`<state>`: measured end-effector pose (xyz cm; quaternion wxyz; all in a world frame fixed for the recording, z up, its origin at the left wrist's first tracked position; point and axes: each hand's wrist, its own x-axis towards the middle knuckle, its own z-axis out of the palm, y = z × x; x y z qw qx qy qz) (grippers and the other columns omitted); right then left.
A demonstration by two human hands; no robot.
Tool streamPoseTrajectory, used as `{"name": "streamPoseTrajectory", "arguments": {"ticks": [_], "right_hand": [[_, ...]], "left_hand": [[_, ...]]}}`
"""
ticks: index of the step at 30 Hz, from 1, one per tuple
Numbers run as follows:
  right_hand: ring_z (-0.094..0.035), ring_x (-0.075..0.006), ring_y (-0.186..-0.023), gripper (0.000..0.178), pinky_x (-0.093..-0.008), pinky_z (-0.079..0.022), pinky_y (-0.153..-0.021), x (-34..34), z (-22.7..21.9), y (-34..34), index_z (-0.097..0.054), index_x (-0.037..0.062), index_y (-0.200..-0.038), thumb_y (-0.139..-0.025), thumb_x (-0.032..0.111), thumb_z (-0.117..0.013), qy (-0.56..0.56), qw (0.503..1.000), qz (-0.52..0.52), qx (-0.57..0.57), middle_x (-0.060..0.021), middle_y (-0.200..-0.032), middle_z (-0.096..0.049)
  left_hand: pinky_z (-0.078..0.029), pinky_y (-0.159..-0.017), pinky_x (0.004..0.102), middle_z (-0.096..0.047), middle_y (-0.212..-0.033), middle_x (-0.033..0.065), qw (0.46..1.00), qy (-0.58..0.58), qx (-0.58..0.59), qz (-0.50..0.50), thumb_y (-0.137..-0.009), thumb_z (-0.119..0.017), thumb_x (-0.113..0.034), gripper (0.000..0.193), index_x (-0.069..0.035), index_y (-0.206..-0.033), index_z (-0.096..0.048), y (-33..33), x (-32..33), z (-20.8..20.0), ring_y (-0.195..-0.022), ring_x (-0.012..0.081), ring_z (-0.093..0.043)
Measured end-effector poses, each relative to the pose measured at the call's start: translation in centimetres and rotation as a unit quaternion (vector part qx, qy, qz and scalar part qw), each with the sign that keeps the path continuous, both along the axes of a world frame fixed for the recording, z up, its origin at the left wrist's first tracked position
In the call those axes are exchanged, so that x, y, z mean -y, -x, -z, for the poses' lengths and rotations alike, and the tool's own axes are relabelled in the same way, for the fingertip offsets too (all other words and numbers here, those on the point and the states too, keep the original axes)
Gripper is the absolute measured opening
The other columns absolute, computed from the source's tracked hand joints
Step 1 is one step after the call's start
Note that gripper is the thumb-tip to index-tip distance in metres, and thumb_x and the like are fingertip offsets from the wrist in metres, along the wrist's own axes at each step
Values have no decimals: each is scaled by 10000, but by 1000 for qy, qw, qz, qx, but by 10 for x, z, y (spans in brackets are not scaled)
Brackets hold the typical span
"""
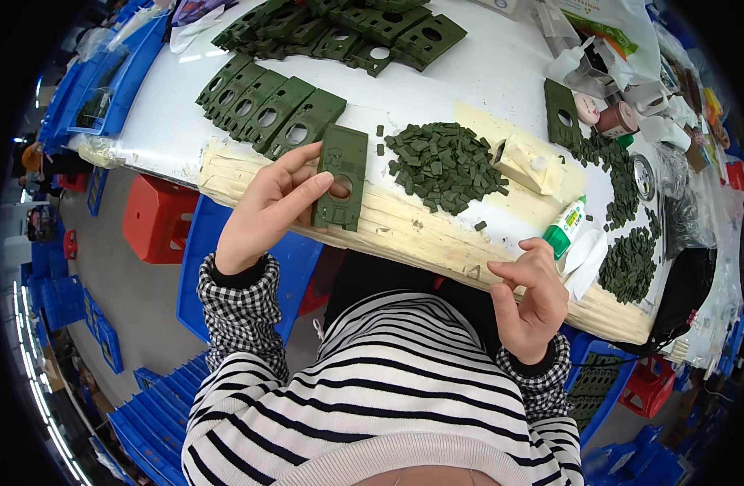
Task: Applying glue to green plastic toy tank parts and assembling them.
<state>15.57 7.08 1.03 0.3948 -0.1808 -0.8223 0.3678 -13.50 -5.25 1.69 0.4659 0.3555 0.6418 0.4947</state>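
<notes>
My left hand point(279, 198) grips a dark green plastic tank hull piece point(344, 154) by its left edge, at the front of the white table. A round hole goes through the piece, and a fingertip shows in it. My right hand point(532, 304) is half curled above the front edge, thumb and forefinger apart, with nothing visible between them. Just beyond it lies a white and green glue bottle point(562, 231), beside a white paper strip point(584, 263). A heap of small green plastic parts point(445, 166) lies between my hands, farther back.
More hull pieces stand in a row point(262, 109) and a pile point(339, 32) at the back left. Two more small-part heaps point(629, 263) lie at the right, near a lone hull piece point(561, 113). A cream block point(522, 166) sits mid-table. A red stool point(157, 219) stands left.
</notes>
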Motion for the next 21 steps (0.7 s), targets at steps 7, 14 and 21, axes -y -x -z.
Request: {"name": "streamPoseTrajectory", "arguments": {"ticks": [7,14,21], "right_hand": [[-449,-149,-566,94,-396,-408,-826,1,-2,0,-684,44,-842,-755,62,-716,-3,1000,7,14,0,-584,-503],[-450,-147,-561,79,-396,-405,-834,1,-2,1,-687,44,-825,-754,62,-717,-2,1000,5,26,3,-584,-506],[-458,-146,-562,79,-396,-403,-843,2,-2,1,-688,46,-821,-750,61,-718,-1,999,1,34,5,-588,-514]], "left_hand": [[-557,-661,220,-596,-947,69,991,-16,-111,-75,-947,-554,-158,375,41,-1261,-505,-12,-9,-4,-839,78,-579],[-560,-774,287,-556,-1120,105,941,-45,-330,-65,-800,-724,-95,563,-23,-1306,-487,-32,1,-10,-1052,180,-561],[-541,-725,296,-541,-1084,136,906,-58,-410,-85,-720,-771,-82,618,-8,-1266,-491,-35,-1,-1,-965,250,-559]]}}
